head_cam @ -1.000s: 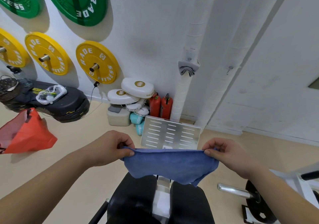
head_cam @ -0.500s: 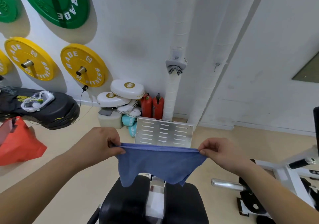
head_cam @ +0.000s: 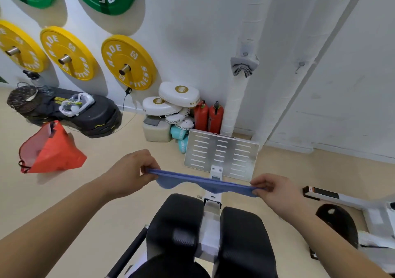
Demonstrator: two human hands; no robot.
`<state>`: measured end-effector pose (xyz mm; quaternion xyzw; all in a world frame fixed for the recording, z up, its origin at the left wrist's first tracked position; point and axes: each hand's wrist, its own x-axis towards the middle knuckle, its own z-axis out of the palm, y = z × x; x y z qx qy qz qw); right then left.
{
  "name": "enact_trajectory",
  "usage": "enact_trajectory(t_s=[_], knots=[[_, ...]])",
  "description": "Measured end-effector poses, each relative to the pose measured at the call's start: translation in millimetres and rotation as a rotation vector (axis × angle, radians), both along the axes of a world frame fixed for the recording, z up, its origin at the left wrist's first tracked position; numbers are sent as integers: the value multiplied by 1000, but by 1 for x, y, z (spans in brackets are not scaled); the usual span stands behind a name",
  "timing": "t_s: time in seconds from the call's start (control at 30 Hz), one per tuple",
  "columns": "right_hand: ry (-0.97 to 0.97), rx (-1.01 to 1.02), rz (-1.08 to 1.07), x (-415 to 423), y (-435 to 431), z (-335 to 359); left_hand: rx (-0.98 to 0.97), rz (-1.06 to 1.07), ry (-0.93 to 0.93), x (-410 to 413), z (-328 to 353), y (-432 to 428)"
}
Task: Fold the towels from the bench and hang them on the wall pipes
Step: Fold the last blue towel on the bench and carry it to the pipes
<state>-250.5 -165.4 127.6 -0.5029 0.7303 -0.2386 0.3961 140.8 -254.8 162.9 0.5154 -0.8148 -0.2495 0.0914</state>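
Observation:
A blue towel (head_cam: 198, 181) is stretched taut and nearly flat between both hands, seen almost edge-on above the black padded bench (head_cam: 177, 220). My left hand (head_cam: 130, 170) pinches its left end and my right hand (head_cam: 275, 192) pinches its right end. On the white wrapped wall pipe (head_cam: 235, 106) a grey folded towel (head_cam: 243, 66) hangs from a bracket. A second white pipe (head_cam: 284, 89) slants beside it, with a small hook higher up.
A perforated metal footplate (head_cam: 220, 153) stands past the bench. White boxing pads (head_cam: 177, 93) and red extinguishers (head_cam: 208, 115) crowd the wall base. Yellow weight plates (head_cam: 128, 61) hang on the wall. An orange bag (head_cam: 51, 149) lies left; a white machine frame (head_cam: 363, 209) is right.
The towel hung down as a draped sheet before; now it is pulled taut and level, its hanging part lifted. Both hands have spread slightly wider and the view has tilted down.

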Motion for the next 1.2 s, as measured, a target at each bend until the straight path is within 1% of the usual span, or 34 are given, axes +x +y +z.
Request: enact_trajectory(t_s=[0.17, 0.23, 0.33, 0.4, 0.47, 0.57, 0.7, 0.83, 0.93, 1.07, 1.2], knots=[[-11, 165, 86, 45, 45, -48, 315, 50, 120, 49, -56, 54], [8, 266, 163, 67, 62, -62, 452, 101, 157, 69, -75, 76], [-7, 420, 211, 92, 83, -78, 638, 167, 208, 95, -95, 104], [-37, 496, 211, 106, 94, -81, 695, 196, 241, 108, -102, 117], [-59, 515, 167, 117, 104, -87, 728, 237, 269, 114, -105, 123], [-106, 537, 100, 129, 114, -93, 732, 225, 285, 111, -113, 123], [-39, 505, 57, 132, 113, -102, 680, 284, 301, 98, -138, 112], [-28, 396, -17, 130, 91, -117, 546, 389, 255, 84, -168, 86], [-29, 332, -78, 130, 66, -138, 502, 498, 201, 74, -189, 66], [-92, 366, -180, 131, 33, -164, 523, 617, 112, 63, -214, 48], [-107, 397, -197, 124, 8, -185, 543, 679, 43, 50, -232, 32]])
